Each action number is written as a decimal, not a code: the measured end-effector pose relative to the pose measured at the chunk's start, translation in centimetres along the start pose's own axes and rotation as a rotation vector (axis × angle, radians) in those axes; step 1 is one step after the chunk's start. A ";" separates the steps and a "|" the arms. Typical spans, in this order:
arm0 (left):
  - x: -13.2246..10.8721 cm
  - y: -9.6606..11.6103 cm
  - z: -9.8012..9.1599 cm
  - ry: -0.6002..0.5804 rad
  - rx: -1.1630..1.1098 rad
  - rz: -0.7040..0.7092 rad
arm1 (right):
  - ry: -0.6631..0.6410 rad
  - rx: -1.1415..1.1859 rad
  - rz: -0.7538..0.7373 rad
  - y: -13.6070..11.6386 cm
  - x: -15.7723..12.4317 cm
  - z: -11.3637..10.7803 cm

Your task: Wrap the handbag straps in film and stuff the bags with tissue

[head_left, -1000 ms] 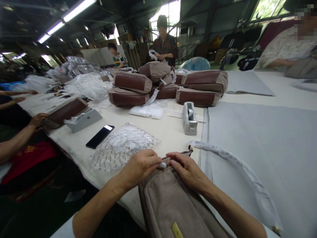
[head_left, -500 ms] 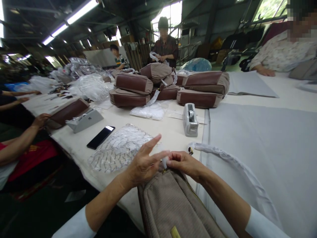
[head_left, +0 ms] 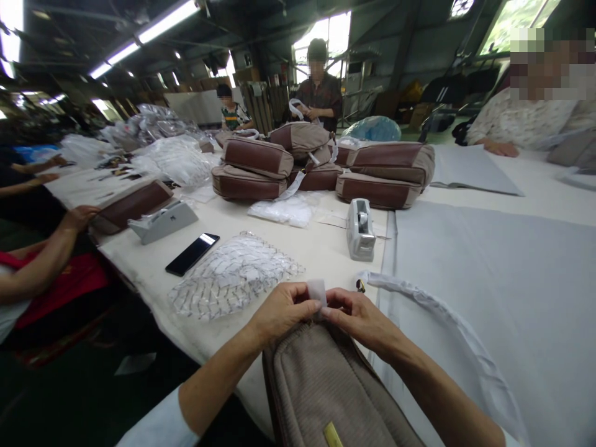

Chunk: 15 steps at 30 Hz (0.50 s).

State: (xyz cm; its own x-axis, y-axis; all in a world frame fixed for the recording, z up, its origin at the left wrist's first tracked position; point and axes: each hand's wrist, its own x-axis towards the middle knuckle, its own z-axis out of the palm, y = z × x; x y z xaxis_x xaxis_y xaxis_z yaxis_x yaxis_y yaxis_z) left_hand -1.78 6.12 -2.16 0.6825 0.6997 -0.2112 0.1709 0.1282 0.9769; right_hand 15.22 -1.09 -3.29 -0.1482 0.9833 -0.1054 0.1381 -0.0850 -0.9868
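Note:
A small white strip (head_left: 317, 292) stands up at the top end of a brown fabric bag (head_left: 321, 379) with dark sides and a gold tag. My left hand (head_left: 284, 310) pinches the strip's left side between thumb and fingers. On its right side, my right hand (head_left: 358, 313) closes thumb and fingers on the same strip. The fingertips of both hands nearly touch, hiding the strip's lower part. Right of my right hand lies a strap wrapped in white material (head_left: 433, 304), with a metal clasp at its end.
Beyond my hands lie a patterned clear plastic bag (head_left: 233, 273), a phone (head_left: 192, 254) and a tape dispenser (head_left: 361, 230). Brown bags (head_left: 254, 158) are piled farther back. Grey sheets (head_left: 488, 279) cover the right side. A person's hand touches a bag at left.
My left hand's raised, spread fingers have come down and closed on the strip. The strip now stands more upright between both hands. The view has shifted slightly.

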 end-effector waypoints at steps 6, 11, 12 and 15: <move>-0.5 -0.1 -0.3 0.017 0.014 -0.005 | -0.029 -0.028 0.034 0.4 0.4 0.3; -1.3 -0.5 -1.0 0.046 0.059 0.015 | 0.021 -0.137 -0.003 0.6 0.8 1.5; -1.4 -0.5 -1.3 0.046 0.061 -0.003 | 0.025 -0.163 -0.026 0.6 0.9 1.7; -1.6 0.5 -2.4 0.050 0.153 -0.042 | 0.029 -0.275 -0.071 0.2 1.2 2.3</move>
State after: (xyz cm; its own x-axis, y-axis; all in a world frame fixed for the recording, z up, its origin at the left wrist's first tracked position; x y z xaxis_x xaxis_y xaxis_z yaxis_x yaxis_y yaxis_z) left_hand -4.46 6.77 -1.27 0.6371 0.7304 -0.2462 0.3073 0.0523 0.9502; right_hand 12.82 -0.30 -3.91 -0.1393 0.9898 -0.0302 0.3899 0.0268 -0.9205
